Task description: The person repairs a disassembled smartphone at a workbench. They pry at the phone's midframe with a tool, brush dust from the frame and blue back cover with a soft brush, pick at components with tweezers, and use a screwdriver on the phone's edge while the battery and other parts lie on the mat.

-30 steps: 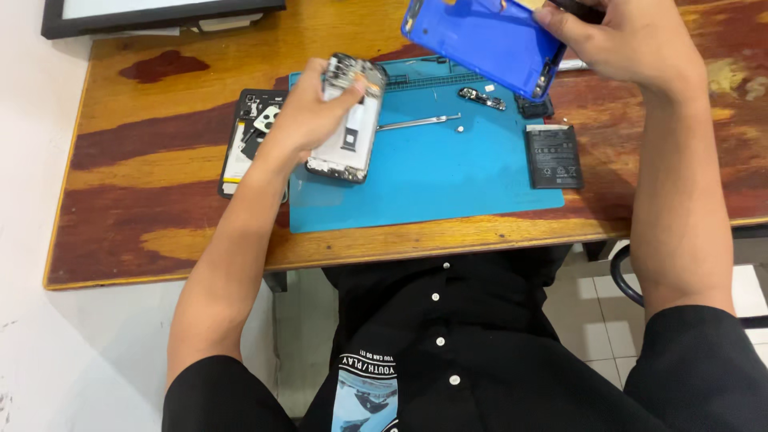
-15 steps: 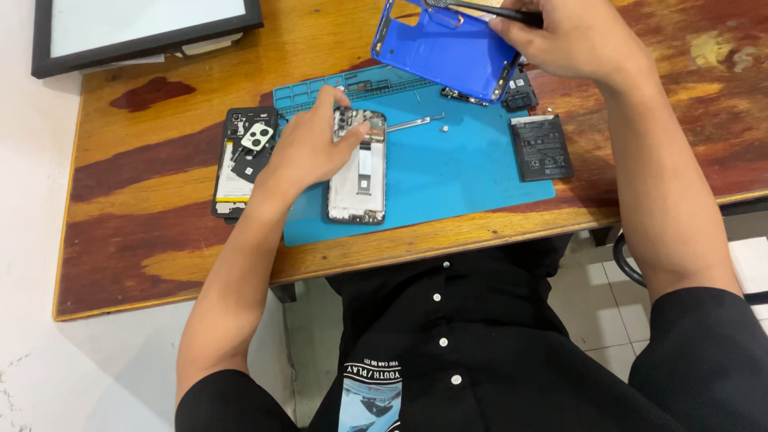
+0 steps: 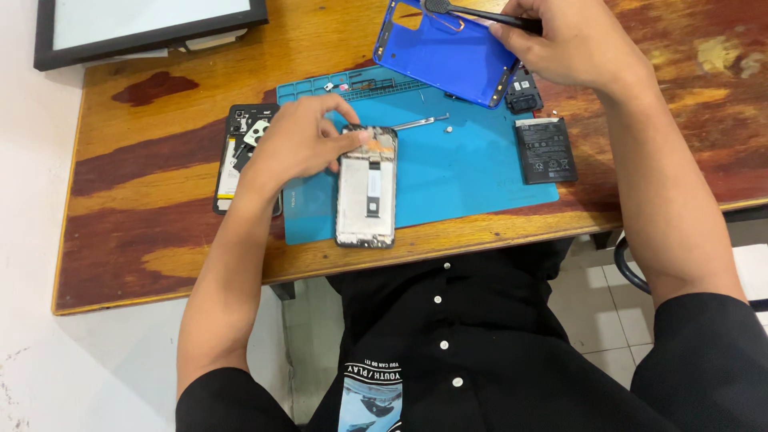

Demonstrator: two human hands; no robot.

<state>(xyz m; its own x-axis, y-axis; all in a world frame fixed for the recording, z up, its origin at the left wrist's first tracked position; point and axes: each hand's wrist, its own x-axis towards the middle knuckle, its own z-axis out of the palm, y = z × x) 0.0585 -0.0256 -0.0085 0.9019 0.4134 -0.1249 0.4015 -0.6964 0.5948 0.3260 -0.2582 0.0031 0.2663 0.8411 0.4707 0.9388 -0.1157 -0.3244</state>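
Note:
My left hand [image 3: 300,144] rests on the top end of an opened phone body [image 3: 367,196], thumb and fingers pinching its upper edge; the phone lies flat on the blue work mat [image 3: 472,172]. My right hand [image 3: 572,44] is raised over the far edge of the mat and grips a blue phone back cover [image 3: 444,52] together with a thin black tool [image 3: 472,12] laid across the cover's top.
A second dismantled phone [image 3: 236,160] lies left of the mat on the wooden table [image 3: 136,232]. A black battery [image 3: 546,150], metal tweezers [image 3: 420,122], a small dark part [image 3: 524,92] and a tiny screw sit on the mat. A black-framed panel [image 3: 144,28] lies far left.
My left hand has set the phone body down flat on the mat and keeps hold of its top. My right hand stays raised with the blue cover and tool.

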